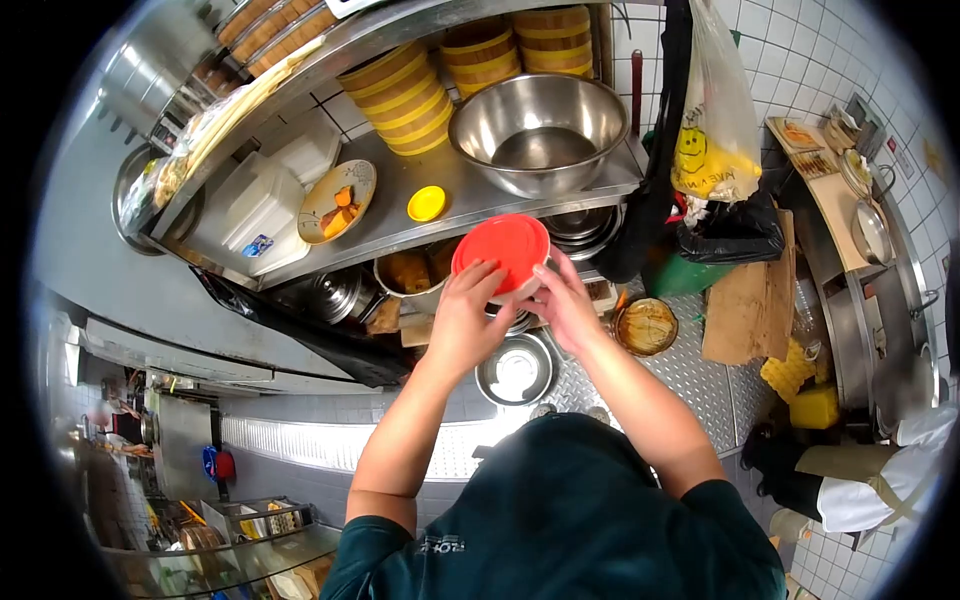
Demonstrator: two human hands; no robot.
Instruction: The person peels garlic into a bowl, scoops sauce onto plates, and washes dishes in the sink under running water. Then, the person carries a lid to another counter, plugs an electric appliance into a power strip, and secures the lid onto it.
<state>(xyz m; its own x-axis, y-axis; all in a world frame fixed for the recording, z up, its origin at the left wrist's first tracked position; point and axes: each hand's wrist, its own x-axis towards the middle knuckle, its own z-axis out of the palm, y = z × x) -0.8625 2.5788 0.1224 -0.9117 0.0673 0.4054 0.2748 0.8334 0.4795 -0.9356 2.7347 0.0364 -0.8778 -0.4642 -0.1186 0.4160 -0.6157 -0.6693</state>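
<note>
Both hands hold a round container with a red lid in front of the steel shelf edge. My left hand lies on its left side, with the fingers over the lid's edge. At its lower right, my right hand has its fingers curved round the rim. A small yellow lid and a large steel bowl stand on the shelf beyond. Left of them is a patterned bowl with orange pieces in it.
Stacked bamboo steamers line the shelf's back. White foam boxes are at its left. Below are pots and a steel basin on the floor. A bagged green bin and cardboard stand right; a person in white is at far right.
</note>
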